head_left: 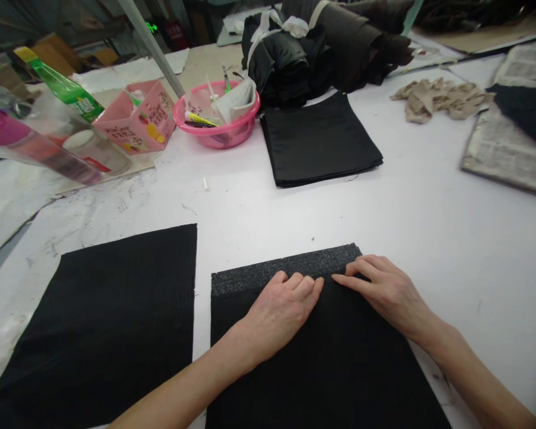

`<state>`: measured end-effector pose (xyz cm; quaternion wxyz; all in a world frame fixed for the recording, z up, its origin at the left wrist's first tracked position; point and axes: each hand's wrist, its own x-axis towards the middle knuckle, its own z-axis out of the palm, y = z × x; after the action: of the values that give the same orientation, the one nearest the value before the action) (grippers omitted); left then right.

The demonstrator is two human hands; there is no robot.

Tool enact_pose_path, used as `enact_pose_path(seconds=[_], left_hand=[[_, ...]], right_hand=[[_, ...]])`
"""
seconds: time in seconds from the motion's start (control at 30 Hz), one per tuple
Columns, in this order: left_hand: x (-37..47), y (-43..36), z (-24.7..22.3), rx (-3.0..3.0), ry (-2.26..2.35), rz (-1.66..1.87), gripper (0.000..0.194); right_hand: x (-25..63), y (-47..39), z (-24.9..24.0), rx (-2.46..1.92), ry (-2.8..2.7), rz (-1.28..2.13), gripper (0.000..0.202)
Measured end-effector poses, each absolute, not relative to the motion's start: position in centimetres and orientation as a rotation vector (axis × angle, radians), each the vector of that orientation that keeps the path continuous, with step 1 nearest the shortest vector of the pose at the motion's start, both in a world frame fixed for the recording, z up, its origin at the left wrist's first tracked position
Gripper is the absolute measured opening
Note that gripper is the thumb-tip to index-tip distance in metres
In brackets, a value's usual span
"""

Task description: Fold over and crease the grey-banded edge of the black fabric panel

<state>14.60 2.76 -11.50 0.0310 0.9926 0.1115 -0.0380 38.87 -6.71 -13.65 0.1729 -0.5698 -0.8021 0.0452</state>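
A black fabric panel (321, 369) lies in front of me, a speckled dark grey strip (268, 271) running along its far edge. My left hand (286, 307) rests on the panel with curled fingers pressed together at the seam between strip and black cloth. To its right, my right hand (384, 289) pinches the cloth near the strip's right end, thumb and fingers closed on it. Both hands' fingertips are a short way apart. What lies under the left fingers is partly hidden. A second black fabric panel (116, 322) lies flat to the left.
Beyond the panel sits a stack of black fabric pieces (321, 140). Behind it are dark fabric rolls (290, 59). A pink basin (218, 136) of tools, a pink box (138, 122) and bottles stand at the left. Beige cloth (442, 98) lies at the right.
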Motion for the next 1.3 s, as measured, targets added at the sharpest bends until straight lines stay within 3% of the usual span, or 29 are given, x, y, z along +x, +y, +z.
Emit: enact_pose_path(seconds=[0.83, 1.3], left_hand=[[17.0, 2.4, -11.9, 3.058, 0.295, -0.013, 0.040], [17.9, 2.2, -11.8, 3.057, 0.278, -0.038, 0.044]], right_hand=[[40.6, -8.2, -13.1, -1.689, -2.234, 0.057, 0.028], [41.9, -8.6, -13.4, -1.703, -2.199, 0.168, 0.038]])
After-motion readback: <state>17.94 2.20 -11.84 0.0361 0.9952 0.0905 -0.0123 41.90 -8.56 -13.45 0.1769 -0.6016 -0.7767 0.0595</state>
